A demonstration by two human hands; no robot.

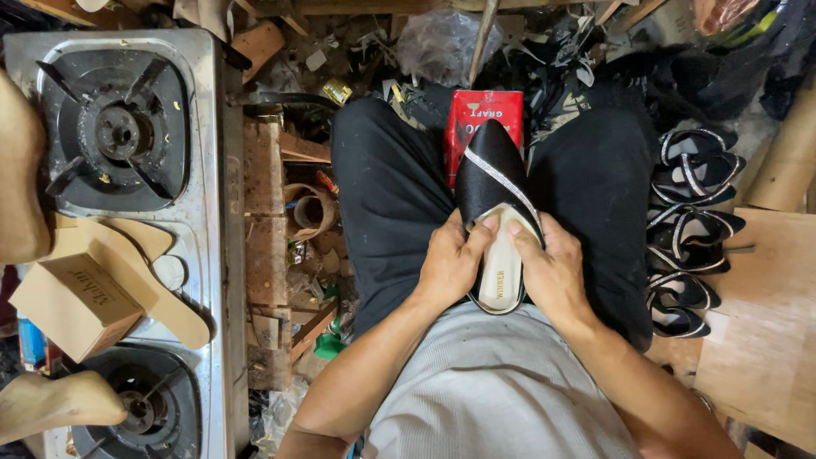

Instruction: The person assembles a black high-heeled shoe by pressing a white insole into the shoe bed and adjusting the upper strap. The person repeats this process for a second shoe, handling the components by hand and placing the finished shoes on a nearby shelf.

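A person sits with a black pointed shoe with a thin silver strap (495, 183) resting on their lap, between the knees, so it stays steady. The toe points away from the body, so the open back faces the person and they can see inside.

The left hand (450, 259) wraps around the left side of the shoe. The right hand (552, 268) wraps around the right side. Both thumbs press on the cream inner sole (501, 268), which keeps it flat in the shoe.

A red tin can (483, 115) stands between the legs, just past the toe. More black strappy shoes (690, 229) lie stacked on the right, within easy reach. A steel gas stove (127, 212) sits on the left, with a small cardboard box (72, 302) on it.
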